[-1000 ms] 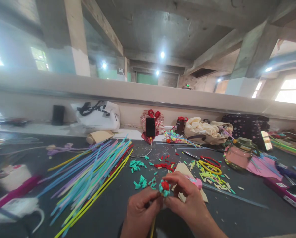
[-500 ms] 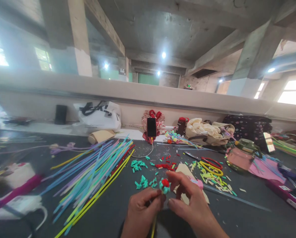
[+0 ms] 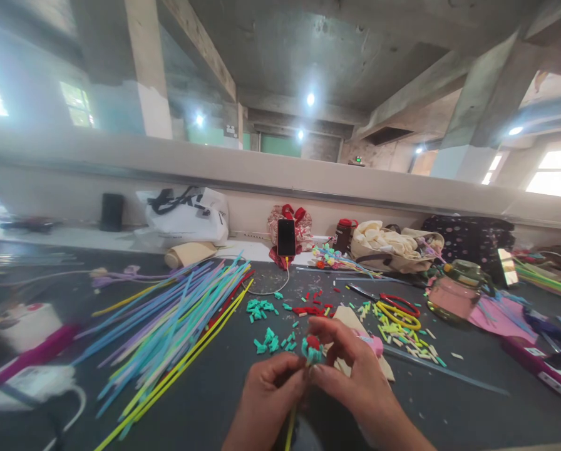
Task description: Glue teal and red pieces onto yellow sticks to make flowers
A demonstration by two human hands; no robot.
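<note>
A small flower (image 3: 313,351) with a red centre and teal petals stands upright between my hands. Below it runs a thin yellow stem (image 3: 290,429). My left hand (image 3: 272,394) pinches this stem just under the petals, its thumb and forefinger pressed together. My right hand (image 3: 355,376) curls round the flower from the right, thumb tip at the base and forefinger over the top. Beyond the fingers lie short teal pieces (image 3: 267,341) and, farther back, red pieces (image 3: 312,310). A beige card (image 3: 345,316) with a pink item lies partly hidden behind my right hand.
Long coloured fuzzy stems (image 3: 181,332) spread across the left. To the right are scissors (image 3: 399,313), yellow and cream cut pieces (image 3: 414,344), a clear strip (image 3: 454,369) and a jug of pink liquid (image 3: 454,294). A phone (image 3: 287,238) leans on a bag at the back.
My right thumb and fingers have closed in on the flower from the right. My left hand keeps its pinch on the stem. The view has shifted slightly.
</note>
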